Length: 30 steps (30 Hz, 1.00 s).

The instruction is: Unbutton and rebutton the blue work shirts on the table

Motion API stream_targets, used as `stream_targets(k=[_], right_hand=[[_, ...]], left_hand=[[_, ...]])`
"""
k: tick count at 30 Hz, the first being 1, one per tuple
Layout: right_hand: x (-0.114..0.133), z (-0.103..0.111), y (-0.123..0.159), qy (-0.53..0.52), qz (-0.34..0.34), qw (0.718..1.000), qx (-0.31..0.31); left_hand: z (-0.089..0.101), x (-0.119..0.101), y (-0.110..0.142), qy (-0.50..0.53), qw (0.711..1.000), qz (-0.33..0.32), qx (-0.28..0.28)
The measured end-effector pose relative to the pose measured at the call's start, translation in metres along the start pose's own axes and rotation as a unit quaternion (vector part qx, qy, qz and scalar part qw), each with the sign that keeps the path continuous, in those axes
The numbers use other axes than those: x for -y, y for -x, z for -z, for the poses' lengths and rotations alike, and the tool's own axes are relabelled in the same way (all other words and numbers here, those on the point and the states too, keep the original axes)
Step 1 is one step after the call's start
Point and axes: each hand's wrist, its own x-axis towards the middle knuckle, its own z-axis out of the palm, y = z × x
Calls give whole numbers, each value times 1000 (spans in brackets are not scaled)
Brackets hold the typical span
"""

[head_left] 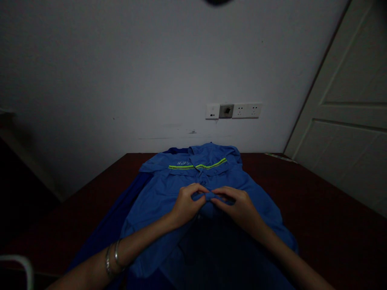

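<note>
A blue work jacket (169, 185) with a yellow-green stripe across its chest lies spread out, collar toward the wall. Over the middle of its front edge, my left hand (189, 201) pinches the cloth between thumb and fingers. Close beside it, my right hand (238, 203) grips the same raised bit of cloth from the other side. The fingertips of both hands nearly meet there. Whether a button sits between them is too small and dark to tell. Below the hands, the lower part of the jacket falls into shadow.
A dark red table (263, 169) carries the jacket. Darker blue cloth (111, 221) lies under its left side. Behind rises a pale wall with a row of sockets (232, 111). A panelled door (347, 121) stands at the right, and a white curved object (21, 259) shows at lower left.
</note>
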Motion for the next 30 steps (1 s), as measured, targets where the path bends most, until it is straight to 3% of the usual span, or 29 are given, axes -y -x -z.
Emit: stream_targets(k=[8, 16, 22, 26, 30], right_hand=[[-3, -1, 2, 67, 74, 995, -18], [-4, -2, 2, 90, 90, 992, -23], [-10, -2, 3, 105, 94, 990, -23], [-11, -5, 5, 107, 107, 988, -19], [-11, -7, 7, 124, 120, 985, -14]], left_hand=[[-1, 4, 1, 10, 1000, 6, -1], [2, 3, 1, 24, 999, 19, 12], [9, -3, 0, 46, 996, 7, 76], [7, 0, -2, 39, 995, 47, 76], [3, 4, -2, 37, 996, 33, 78]])
